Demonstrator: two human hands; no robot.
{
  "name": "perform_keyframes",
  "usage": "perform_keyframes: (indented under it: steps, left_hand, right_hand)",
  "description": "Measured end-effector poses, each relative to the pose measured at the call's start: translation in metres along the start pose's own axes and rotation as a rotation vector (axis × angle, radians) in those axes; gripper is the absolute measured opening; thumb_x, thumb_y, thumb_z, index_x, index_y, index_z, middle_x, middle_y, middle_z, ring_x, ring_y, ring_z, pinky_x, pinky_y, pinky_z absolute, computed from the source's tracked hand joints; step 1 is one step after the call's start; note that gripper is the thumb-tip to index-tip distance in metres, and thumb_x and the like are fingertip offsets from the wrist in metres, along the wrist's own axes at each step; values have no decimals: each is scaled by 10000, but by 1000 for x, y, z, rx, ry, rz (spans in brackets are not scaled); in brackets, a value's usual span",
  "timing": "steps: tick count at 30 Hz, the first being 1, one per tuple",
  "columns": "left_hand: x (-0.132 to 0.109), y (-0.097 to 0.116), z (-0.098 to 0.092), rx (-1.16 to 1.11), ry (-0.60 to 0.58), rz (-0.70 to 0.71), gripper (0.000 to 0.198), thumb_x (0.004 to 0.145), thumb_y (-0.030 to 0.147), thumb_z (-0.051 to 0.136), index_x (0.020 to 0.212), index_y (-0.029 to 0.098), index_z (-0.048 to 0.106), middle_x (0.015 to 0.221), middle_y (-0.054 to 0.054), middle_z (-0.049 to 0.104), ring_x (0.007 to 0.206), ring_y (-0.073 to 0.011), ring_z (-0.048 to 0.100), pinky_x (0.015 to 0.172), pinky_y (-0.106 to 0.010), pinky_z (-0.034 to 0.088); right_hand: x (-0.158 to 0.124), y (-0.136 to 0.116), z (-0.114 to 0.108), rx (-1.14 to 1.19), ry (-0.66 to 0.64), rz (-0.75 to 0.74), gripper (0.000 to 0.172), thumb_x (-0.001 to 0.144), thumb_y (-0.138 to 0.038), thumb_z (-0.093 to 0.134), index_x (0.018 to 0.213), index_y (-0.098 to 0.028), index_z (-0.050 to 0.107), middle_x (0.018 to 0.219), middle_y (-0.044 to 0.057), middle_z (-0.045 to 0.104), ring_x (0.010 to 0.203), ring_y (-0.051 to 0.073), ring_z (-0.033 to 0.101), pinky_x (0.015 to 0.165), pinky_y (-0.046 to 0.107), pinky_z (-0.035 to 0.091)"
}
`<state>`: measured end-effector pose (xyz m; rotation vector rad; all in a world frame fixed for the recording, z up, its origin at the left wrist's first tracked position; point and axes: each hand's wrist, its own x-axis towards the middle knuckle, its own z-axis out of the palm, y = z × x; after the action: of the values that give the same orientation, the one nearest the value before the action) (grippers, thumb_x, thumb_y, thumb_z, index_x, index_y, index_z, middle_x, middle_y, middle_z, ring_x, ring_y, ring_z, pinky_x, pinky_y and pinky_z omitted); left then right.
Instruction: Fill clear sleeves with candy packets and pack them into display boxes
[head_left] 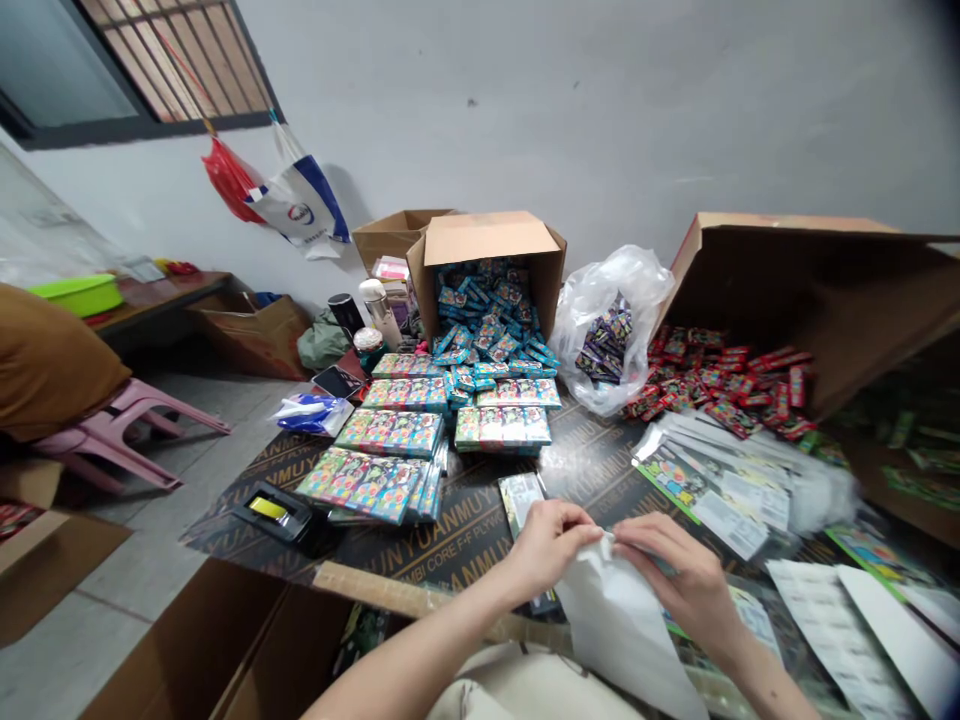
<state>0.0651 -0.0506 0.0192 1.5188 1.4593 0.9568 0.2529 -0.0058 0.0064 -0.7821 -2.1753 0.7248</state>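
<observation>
The left hand (pixel 544 550) and right hand (pixel 694 590) are at the near edge of a black plywood board (pixel 480 520), whose surface is printed repeatedly with "YUANMUY" and, in part, "CORE F·F PLYWO". Both hands are closed in a pinch, fingers pressed together on the top edge of a white flexible sheet (pixel 622 640), which hangs down past the board's near edge; whether it is paper or film cannot be determined. A narrow printed card (pixel 521 500) lies just beyond the left hand. To the right of the hands, on the board, is a loose pile of printed sheets (pixel 712 490) with green-edged artwork. Beyond the hands stand stacks of multicoloured boxes (pixel 390 430), their small print illegible. Past the board's far edge, an open carton (pixel 491 240) spills blue packets (pixel 480 340) toward those stacks. To its right are a clear plastic bag (pixel 607 330) holding purple packets and a tipped carton (pixel 795 290) spilling red packets (pixel 720 385). Left of the board, a black case (pixel 270 510) shows a yellow label. Behind the board, a blue-and-white carrier bag (pixel 300 200) hangs on the wall, its oval logo too small to read.
</observation>
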Motion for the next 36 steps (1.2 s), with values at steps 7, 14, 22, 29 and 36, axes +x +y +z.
perform_keyframes:
  steps: [7,14,22,29,36]
  left_hand:
    - [-5,3,1,183,-69,130,140,740,321,610,726,195,670,696,11,678,668,-116,572,1033,-381,169]
    - [-4,-1,0,194,-44,100,193,795,263,514,725,172,669,653,15,640,611,-101,529,941,-330,298]
    - [-4,-9,-2,-99,-83,-83,232,752,298,517,724,109,649,610,-2,586,574,-101,480,534,-189,345]
    - [-1,-3,-5,-55,-86,-97,231,731,305,540,662,108,640,585,-2,587,558,-100,476,521,-192,332]
    - [-1,-5,-1,16,-38,-44,176,715,268,571,683,128,672,636,-21,643,616,-129,540,593,-212,390]
  right_hand:
    - [7,1,0,192,-285,373,203,803,-342,530,836,-165,623,725,25,622,692,161,568,638,255,443]
    - [5,-4,4,143,-269,313,270,863,-367,428,830,-179,619,746,28,619,684,153,552,624,236,413]
    - [6,-14,10,195,-81,330,188,824,-293,498,835,-195,658,797,33,644,733,159,569,677,245,414]
    - [14,2,12,469,-94,531,232,781,-325,536,857,-139,651,666,8,619,590,112,522,561,218,410]
    - [16,7,-1,366,-237,395,157,767,-283,582,807,-143,641,774,31,639,718,142,556,668,249,426]
